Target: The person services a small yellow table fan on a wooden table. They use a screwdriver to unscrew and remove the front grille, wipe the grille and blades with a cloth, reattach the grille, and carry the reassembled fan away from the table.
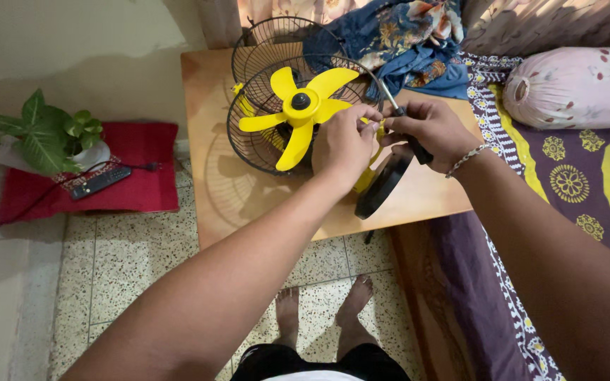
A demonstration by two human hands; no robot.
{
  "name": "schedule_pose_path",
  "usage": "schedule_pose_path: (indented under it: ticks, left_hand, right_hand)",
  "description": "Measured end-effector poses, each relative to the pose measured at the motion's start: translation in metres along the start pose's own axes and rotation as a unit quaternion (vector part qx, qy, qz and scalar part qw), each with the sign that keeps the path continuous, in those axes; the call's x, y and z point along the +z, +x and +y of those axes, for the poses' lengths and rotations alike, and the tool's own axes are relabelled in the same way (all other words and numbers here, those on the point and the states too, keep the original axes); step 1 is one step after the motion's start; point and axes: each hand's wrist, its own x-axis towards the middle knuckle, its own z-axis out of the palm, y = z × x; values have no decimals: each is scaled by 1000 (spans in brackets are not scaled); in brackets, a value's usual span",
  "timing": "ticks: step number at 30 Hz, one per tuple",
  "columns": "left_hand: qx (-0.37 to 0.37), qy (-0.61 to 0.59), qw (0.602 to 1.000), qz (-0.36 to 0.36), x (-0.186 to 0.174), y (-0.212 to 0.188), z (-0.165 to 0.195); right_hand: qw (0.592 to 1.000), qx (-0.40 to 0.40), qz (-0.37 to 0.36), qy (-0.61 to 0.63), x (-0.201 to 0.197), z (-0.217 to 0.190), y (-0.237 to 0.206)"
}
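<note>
A small fan (298,116) with yellow blades and a black wire cage is laid on a wooden table (210,176) in the upper middle of the frame. Its rim is gripped by the left hand (344,141). A screwdriver (404,123) is held by the right hand (428,130), just beside the left. The fan's black round base (383,185) is seen below the hands. A potted plant (47,134) and a remote control (100,182) are placed on a red mat (142,169) at the left.
</note>
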Motion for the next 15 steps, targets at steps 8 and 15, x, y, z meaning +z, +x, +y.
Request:
schedule_pose_path:
  ticks: [8,15]
  left_hand:
    - [44,6,999,9,-17,-21,3]
    - [93,50,993,47,-26,-31,5]
  right_hand:
    - [1000,-3,10,11,12,7,0]
    - [998,6,47,30,24,6,-9]
